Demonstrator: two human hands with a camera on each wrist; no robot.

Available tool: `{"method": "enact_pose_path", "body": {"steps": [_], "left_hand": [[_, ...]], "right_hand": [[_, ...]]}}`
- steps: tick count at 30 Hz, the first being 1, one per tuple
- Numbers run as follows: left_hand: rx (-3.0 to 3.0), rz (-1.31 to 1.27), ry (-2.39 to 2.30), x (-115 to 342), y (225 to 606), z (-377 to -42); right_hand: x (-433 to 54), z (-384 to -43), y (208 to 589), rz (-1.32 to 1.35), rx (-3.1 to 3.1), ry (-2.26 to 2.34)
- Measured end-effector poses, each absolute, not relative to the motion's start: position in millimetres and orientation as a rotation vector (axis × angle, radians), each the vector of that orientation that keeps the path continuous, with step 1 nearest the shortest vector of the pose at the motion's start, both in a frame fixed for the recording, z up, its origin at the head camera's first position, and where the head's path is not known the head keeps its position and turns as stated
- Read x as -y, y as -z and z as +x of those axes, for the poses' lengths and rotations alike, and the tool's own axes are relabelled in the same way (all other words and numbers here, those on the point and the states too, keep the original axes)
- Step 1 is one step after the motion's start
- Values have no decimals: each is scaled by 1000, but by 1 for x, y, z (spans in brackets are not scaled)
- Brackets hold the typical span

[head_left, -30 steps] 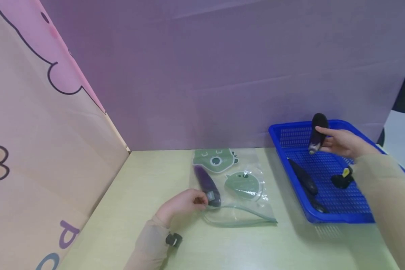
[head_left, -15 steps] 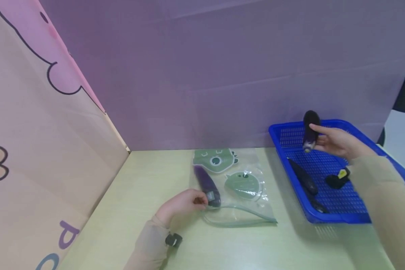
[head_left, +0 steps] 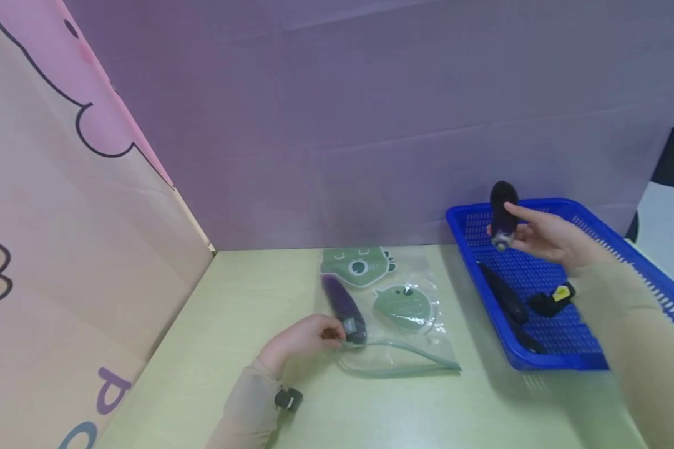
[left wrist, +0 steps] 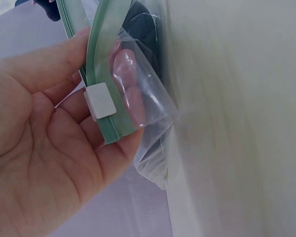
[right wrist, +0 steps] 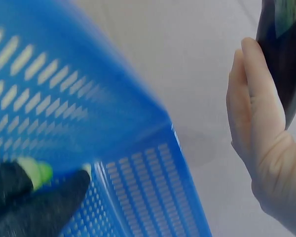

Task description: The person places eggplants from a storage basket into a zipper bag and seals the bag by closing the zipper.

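My left hand [head_left: 306, 338] pinches the edge of a clear zip bag [head_left: 395, 358] with green cartoon prints. In the left wrist view, thumb and fingers hold its green zip strip [left wrist: 106, 54] beside a white slider [left wrist: 101, 100]. One purple eggplant [head_left: 345, 307] lies inside the bag, whose mouth gapes toward me. My right hand [head_left: 553, 238] grips another dark eggplant [head_left: 503, 211], raised above the far part of a blue plastic basket [head_left: 564, 362]. Its pale stem end points down. In the right wrist view, part of that eggplant [right wrist: 281, 59] is cut off by the frame edge.
In the basket, dark eggplants [head_left: 502, 290] lie along the left side. A purple cloth wall [head_left: 337, 137] stands behind the pale table [head_left: 247, 293], and a printed panel [head_left: 45, 237] closes off the left. Black devices are strapped to both wrists.
My right hand has carried the eggplant leftward and slightly up over the basket. The left hand keeps its hold on the bag in the same spot.
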State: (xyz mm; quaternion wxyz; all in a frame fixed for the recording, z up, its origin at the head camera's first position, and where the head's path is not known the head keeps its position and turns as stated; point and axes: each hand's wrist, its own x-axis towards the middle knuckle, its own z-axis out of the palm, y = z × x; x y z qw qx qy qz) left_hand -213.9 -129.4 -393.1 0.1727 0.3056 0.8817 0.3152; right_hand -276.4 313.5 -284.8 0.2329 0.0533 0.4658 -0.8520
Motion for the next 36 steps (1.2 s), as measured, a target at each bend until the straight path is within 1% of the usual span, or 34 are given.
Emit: {"method": "enact_pose_path", "body": {"steps": [10, 24, 36], "left_hand": [[-2509, 875, -880, 129, 394, -215], [-2514, 905, -873, 128, 394, -215], [-2523, 908, -862, 127, 394, -216]], "right_hand": [[-289, -265, 276, -3, -1234, 2332], [-256, -250, 271, -100, -1471, 2197], [-229, -234, 273, -32, -1369, 2258]]}}
